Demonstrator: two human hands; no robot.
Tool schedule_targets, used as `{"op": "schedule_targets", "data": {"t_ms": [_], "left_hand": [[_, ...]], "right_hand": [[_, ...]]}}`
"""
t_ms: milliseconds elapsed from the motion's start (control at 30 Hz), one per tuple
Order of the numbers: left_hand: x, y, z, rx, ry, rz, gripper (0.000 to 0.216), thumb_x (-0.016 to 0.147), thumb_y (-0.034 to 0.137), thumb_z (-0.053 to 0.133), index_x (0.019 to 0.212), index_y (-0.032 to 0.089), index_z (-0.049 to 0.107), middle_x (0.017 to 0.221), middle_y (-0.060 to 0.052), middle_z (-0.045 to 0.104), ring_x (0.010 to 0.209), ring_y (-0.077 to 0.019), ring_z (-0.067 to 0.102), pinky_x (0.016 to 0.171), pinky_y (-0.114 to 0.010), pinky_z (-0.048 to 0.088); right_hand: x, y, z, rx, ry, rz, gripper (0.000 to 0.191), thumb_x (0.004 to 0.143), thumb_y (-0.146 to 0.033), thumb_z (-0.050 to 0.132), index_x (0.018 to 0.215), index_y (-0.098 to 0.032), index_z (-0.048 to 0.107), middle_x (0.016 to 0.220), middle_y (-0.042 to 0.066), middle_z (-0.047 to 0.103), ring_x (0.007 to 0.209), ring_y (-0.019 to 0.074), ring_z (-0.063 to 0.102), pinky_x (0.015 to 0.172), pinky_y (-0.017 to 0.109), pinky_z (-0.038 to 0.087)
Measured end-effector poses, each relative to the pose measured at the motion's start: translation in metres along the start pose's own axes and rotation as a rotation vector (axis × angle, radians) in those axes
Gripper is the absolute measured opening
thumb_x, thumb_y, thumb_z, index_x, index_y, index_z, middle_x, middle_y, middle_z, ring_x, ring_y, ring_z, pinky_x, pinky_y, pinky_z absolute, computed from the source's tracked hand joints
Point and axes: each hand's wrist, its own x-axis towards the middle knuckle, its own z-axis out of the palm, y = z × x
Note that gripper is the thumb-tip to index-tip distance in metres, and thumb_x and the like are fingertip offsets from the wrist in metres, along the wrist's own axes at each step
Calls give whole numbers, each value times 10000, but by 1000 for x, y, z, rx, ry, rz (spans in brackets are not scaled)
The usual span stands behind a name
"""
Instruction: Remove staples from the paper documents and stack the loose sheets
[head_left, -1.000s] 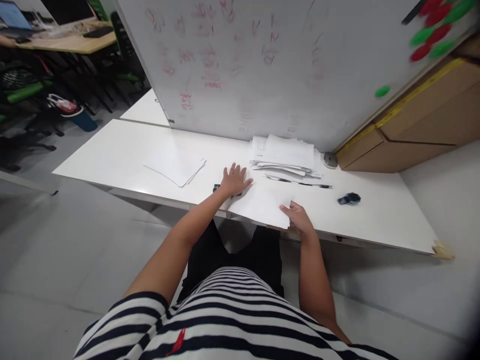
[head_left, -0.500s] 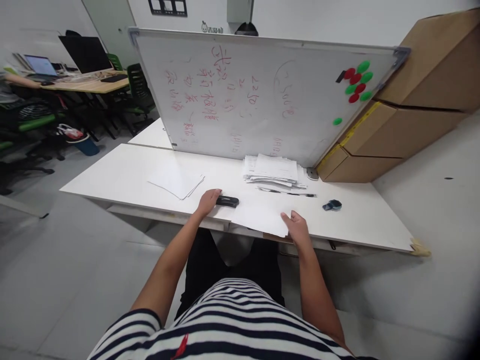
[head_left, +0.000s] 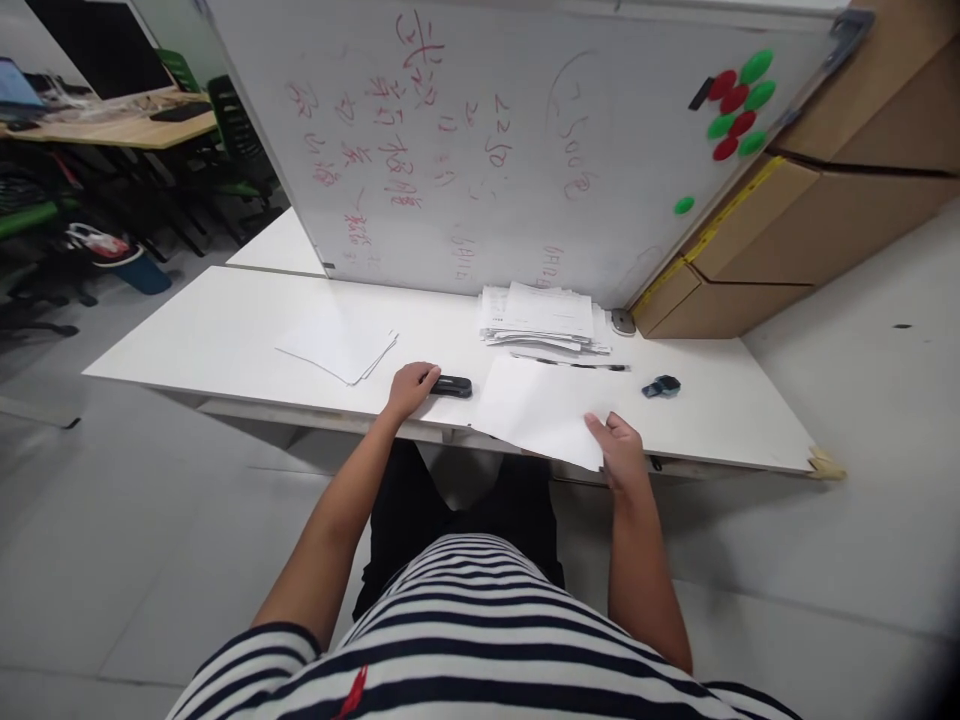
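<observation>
My left hand (head_left: pixel 412 389) is closed on the left end of a black stapler (head_left: pixel 452 386) lying on the white desk. With thumb on top, my right hand (head_left: pixel 617 446) pinches the right edge of some white paper (head_left: pixel 536 410), which reaches past the desk's front edge. Whether it is one sheet or more I cannot tell. Left of the stapler lie a few loose white sheets (head_left: pixel 337 350). Behind the held paper stands a thick stack of papers (head_left: pixel 541 318), with a thin black-and-white pen (head_left: pixel 570 362) in front of it.
A whiteboard (head_left: pixel 525 140) with red writing and round magnets stands along the back of the desk (head_left: pixel 187 330). Cardboard boxes (head_left: pixel 765 235) are piled at the right. A dark blue wristwatch (head_left: pixel 661 386) lies on the right side. A blue bin (head_left: pixel 139 272) is on the floor at left.
My right hand has drawn the paper to the right, away from the stapler. My left hand stays on the stapler. The camera view has tilted down a little.
</observation>
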Motion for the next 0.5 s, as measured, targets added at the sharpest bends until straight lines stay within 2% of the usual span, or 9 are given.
{"op": "schedule_targets", "data": {"t_ms": [167,333,500], "left_hand": [[0,2,-1,1,4,4,476,949,502,295,896,211,667,903,-55,691,950,-209,588,803,-299,418],[0,3,-2,10,0,35,477,959,488,278,846,213,652,867,-47,680,877,-198,586,768,-299,407],[0,2,0,-25,17,64,444,962,472,294,864,218,644,896,-35,683,883,-193,588,774,-302,405]], "right_hand": [[-9,-5,-4,97,-32,43,414,668,-480,772,958,-208,656,725,-8,677,602,157,610,573,284,493],[-6,16,2,-147,-34,-3,366,663,-534,748,730,-204,604,578,-37,582,545,133,535,506,248,442],[-5,29,3,-183,-34,-15,428,667,-578,724,639,-216,498,525,-59,511,504,110,476,459,223,393]]}}
